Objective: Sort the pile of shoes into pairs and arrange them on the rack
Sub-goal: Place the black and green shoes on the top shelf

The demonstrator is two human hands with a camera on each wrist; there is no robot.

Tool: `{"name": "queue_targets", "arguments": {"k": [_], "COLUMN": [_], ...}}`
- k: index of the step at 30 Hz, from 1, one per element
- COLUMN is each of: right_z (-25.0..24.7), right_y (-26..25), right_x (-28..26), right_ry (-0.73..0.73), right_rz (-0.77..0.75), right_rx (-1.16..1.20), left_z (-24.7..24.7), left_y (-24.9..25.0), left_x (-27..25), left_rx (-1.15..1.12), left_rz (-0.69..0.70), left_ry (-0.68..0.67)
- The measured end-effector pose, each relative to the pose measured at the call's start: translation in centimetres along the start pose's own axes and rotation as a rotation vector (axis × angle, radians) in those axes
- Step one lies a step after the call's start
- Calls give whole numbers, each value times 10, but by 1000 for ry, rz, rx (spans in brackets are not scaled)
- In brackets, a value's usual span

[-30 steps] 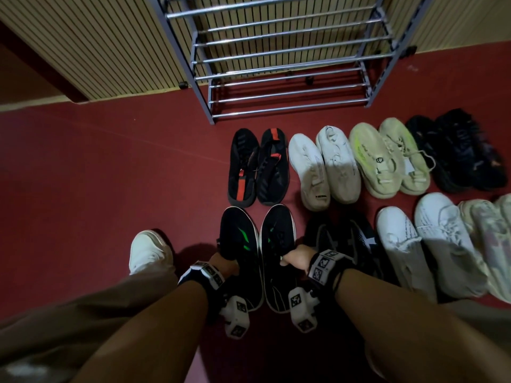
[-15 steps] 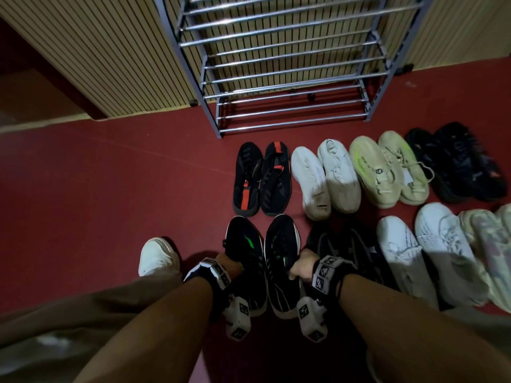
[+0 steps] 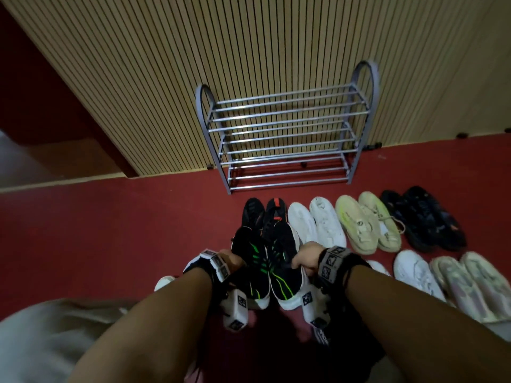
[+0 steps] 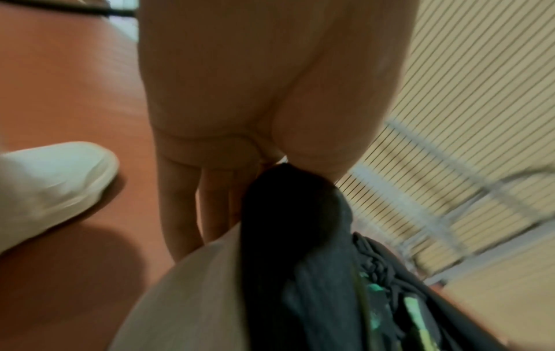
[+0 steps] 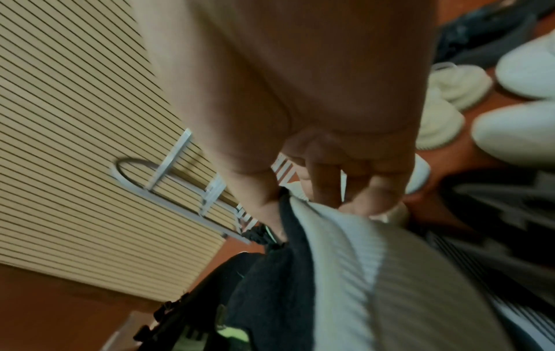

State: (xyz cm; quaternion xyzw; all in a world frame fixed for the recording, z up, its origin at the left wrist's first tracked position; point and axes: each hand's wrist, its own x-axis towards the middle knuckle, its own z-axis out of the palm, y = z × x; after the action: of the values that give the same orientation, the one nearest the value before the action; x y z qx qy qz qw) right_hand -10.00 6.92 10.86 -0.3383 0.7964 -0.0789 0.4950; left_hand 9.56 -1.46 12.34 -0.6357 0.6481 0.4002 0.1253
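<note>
Two black sneakers with green stripes and white soles hang above the red floor, side by side. My left hand (image 3: pixel 233 259) grips the left black-and-green sneaker (image 3: pixel 253 268) at its side; in the left wrist view my fingers (image 4: pixel 192 209) lie along its white sole (image 4: pixel 192 296). My right hand (image 3: pixel 305 258) grips the right black-and-green sneaker (image 3: pixel 284 269); in the right wrist view my thumb and fingers (image 5: pixel 327 187) pinch its sole edge (image 5: pixel 345 249). The grey metal shoe rack (image 3: pixel 284 142) stands bare against the slatted wall, straight ahead.
On the floor before the rack lie pairs: black with red (image 3: pixel 261 214), white (image 3: pixel 318 223), pale yellow-green (image 3: pixel 367 223), black (image 3: pixel 423 217), white (image 3: pixel 414 270) and pastel (image 3: pixel 475 286). A black-and-white shoe (image 5: pixel 495 213) lies under my right hand. My own white shoe (image 4: pixel 45 185) stands at left.
Both hands have lifted the black-and-green sneakers off the floor and tilted them up. My head has risen, so the whole rack now shows.
</note>
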Motion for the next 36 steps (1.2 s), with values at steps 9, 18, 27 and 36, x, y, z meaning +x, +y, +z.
{"name": "queue_targets", "arguments": {"k": [9,18,27,36], "right_z": [-85,-162,-202,-217], "right_y": [-43,-92,-123,-173], "right_x": [-39,-40,34,122], "right_ry": [155,114,198,238], "right_rz": [-190,-386,-459,-533], "right_rx": [346,672,834,864], "left_z": [-77,-147,-166,-201], "left_y": [61,129,167,183], "left_x": [-18,-9,49,150], "left_rx": [-267,-400,-786,-1006], "left_rz": [147,202,274,329], "left_ry": [134,124,233,247]}}
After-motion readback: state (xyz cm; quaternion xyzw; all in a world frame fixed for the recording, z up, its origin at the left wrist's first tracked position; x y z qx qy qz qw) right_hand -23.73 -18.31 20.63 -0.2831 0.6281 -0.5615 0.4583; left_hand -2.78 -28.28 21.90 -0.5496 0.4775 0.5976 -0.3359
